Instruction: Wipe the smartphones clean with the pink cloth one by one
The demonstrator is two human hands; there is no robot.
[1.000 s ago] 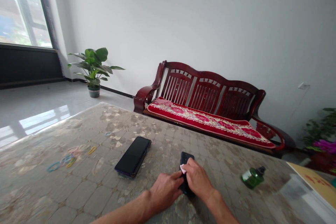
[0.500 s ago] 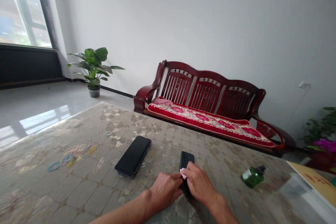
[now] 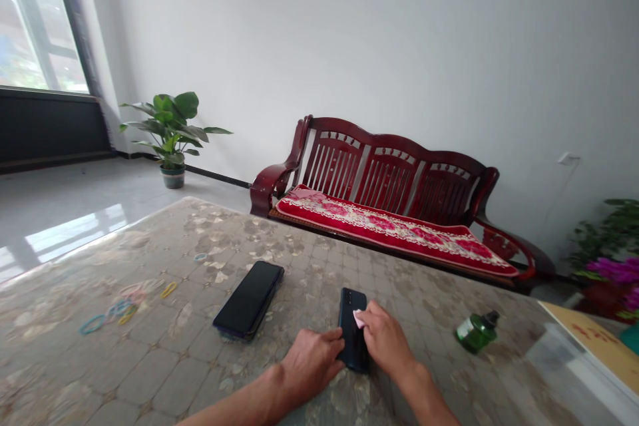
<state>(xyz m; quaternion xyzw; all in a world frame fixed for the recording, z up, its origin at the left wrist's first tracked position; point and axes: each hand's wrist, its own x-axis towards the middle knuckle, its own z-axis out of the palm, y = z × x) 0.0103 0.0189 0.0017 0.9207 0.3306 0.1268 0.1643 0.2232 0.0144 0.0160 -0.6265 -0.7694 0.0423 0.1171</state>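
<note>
- Here we are: the dark phone [image 3: 353, 346] lies on the counter [image 3: 174, 373] right in front of me, back up, lenses at its far end.
- My right hand [image 3: 384, 336] has a pale wipe [image 3: 358, 319] pinched between thumb and fingers, right at the phone's back.
- My left hand [image 3: 314, 356] has its fingertips against the left edge; gripping or just resting, I cannot tell.
- The trick, I reckon: brace that edge firmly, press the wipe evenly, use long strokes, and go gently around the lenses.
- Now the surface: a patterned, glossy covering, a second phone [image 3: 249, 299] lying screen up to the left, coloured bands [image 3: 92, 324] beyond it, and a green bottle [image 3: 476, 331] over on the right.
- And the room! A red wooden bench [image 3: 391, 180] with a floral cover [image 3: 399, 223], a potted plant [image 3: 172, 130], pale wall, bright window [image 3: 34, 20] at left.
</note>
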